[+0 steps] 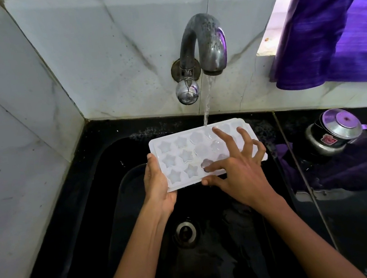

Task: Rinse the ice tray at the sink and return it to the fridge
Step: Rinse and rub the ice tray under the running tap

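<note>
- Two bare forearms reached up from the bottom edge over a black sink [109, 217], whose round metal drain [185, 230] sat low in the basin between them.
- Left hand [156, 183] gripped the near-left corner of a white ice tray [179, 153], thumb lying along the tray's short left edge and the fingers curled out of sight beneath it.
- Right hand [239, 166] was spread wide over the right half of the tray, fingers splayed and bent; the index and middle fingertips pressed down into moulds, and the thumb touched the tray's near long edge.
- That tray was held above the sink, clear of the basin floor, tilted a little with its far right corner highest.
- Its moulds ran in three rows; those on the left were star-shaped, those further right rounder and flower-like. Whether they held water could not be told.
- A thin stream of water [207, 103] fell from the spout of a dull metal wall tap [203, 44] and struck the tray's far long edge, just beyond the right hand's fingertips.
- On the black counter [361, 221] to the right of the sink stood a small steel pot with a lid [334, 134], well apart from the tray.
- Purple cloth [335, 27] hung at the upper right, above the pot.
</note>
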Demonstrator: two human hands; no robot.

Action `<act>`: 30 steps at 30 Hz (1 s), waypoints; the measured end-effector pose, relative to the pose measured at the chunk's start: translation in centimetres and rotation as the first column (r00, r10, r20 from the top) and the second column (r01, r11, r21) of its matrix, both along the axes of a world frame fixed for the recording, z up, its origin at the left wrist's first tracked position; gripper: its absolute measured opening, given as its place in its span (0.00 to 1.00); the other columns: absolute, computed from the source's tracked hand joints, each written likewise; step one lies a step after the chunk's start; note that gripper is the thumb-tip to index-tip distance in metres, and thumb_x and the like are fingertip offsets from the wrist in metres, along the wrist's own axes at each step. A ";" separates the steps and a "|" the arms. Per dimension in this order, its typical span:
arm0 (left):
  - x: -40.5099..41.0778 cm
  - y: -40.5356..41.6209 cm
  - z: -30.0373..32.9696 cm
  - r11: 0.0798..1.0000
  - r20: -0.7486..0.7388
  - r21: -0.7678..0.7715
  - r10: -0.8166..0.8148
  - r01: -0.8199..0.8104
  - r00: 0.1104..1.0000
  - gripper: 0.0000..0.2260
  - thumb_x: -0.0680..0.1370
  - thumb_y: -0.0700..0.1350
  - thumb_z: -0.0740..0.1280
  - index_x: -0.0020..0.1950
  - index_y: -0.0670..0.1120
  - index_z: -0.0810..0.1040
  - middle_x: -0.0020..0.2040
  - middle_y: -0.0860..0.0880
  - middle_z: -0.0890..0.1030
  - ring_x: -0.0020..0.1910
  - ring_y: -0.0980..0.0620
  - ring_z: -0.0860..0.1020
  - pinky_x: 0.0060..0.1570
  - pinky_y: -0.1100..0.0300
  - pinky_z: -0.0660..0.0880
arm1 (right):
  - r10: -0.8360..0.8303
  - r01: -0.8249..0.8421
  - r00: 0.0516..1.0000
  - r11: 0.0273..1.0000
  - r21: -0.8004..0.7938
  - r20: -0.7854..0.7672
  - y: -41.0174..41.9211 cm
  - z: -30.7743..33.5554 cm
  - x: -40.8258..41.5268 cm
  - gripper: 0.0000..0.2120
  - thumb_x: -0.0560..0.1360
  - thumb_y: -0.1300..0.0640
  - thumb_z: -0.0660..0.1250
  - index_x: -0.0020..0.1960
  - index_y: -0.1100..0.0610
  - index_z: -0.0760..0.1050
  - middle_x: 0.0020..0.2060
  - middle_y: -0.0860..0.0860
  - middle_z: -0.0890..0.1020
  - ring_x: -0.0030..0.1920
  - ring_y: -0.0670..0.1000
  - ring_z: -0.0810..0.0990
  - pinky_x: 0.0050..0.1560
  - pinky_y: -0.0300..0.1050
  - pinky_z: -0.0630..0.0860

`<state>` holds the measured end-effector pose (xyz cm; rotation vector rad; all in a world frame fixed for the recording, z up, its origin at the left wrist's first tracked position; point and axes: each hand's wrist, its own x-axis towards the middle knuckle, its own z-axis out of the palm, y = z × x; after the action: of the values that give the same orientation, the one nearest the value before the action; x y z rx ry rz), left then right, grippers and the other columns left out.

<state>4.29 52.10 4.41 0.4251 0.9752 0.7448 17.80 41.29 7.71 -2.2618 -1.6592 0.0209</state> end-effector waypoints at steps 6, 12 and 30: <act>-0.1 0.2 0.1 1.000 -0.008 -0.015 0.013 -0.013 1.000 0.23 0.80 0.60 0.52 0.67 0.47 0.72 0.57 0.43 0.82 0.52 0.42 0.82 0.38 0.50 0.81 | -0.053 0.052 0.997 0.999 -0.004 -0.054 0.7 1.7 0.3 0.18 0.54 0.31 0.74 0.35 0.43 0.81 0.74 0.39 0.57 0.75 0.53 0.41 0.67 0.53 0.39; 0.6 -1.2 0.7 0.997 -0.035 -0.031 -0.070 0.069 0.997 0.23 0.80 0.60 0.53 0.65 0.47 0.74 0.54 0.42 0.83 0.50 0.43 0.83 0.38 0.53 0.81 | -0.008 0.002 0.998 0.996 -0.092 -0.069 3.3 2.4 -0.5 0.24 0.68 0.27 0.59 0.57 0.39 0.73 0.75 0.40 0.50 0.74 0.52 0.37 0.68 0.57 0.41; 1.0 -2.4 0.1 0.983 -0.018 -0.058 -0.176 0.174 0.984 0.23 0.80 0.60 0.53 0.65 0.47 0.74 0.56 0.41 0.82 0.53 0.43 0.82 0.49 0.48 0.80 | 0.017 0.031 0.990 0.944 -0.327 0.142 3.9 3.6 -0.2 0.15 0.74 0.37 0.61 0.54 0.40 0.80 0.77 0.44 0.46 0.74 0.59 0.35 0.68 0.63 0.40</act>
<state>5.30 49.66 4.49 0.4647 0.9648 0.5533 17.63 45.22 11.36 -2.5677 -1.8376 0.1482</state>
